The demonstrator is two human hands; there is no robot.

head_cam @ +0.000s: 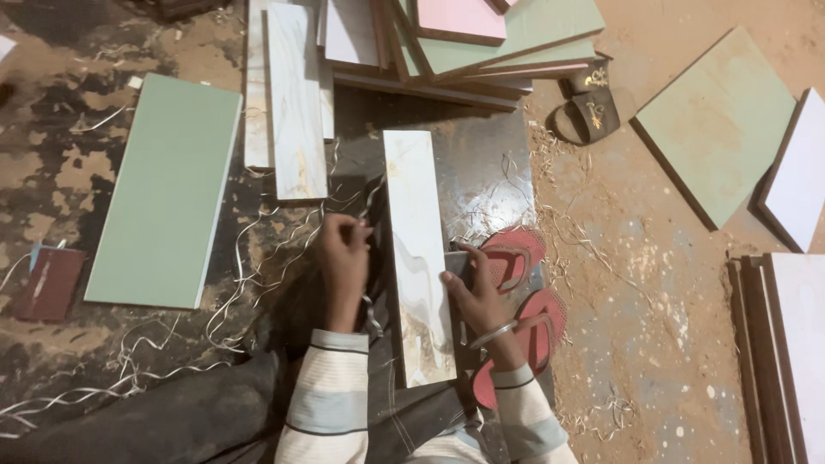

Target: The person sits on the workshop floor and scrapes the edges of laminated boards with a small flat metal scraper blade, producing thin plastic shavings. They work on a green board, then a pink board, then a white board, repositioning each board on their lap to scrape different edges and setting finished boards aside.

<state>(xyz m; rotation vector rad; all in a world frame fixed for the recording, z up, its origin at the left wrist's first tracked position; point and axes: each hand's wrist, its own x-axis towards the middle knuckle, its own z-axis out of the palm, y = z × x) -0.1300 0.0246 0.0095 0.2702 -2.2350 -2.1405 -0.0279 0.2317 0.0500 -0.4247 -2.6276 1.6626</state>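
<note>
Striped sleeves reach forward: the right hand (471, 288) steadies a marble-patterned board (418, 253) lying on the floor, grip pressed to its edge; the left hand (344, 258) pinches a thin edge strip (371, 311), fingers closed.

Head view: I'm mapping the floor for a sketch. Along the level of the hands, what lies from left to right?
Dark red block → green panel → left hand → marbled white board → right hand → red sandals → stacked boards.

A narrow marble-patterned board (418, 258) lies on the floor (653, 283) between both hands: left hand (344, 258) beside its left edge, right hand (471, 288) touching its right edge beside red sandals (520, 296).
</note>
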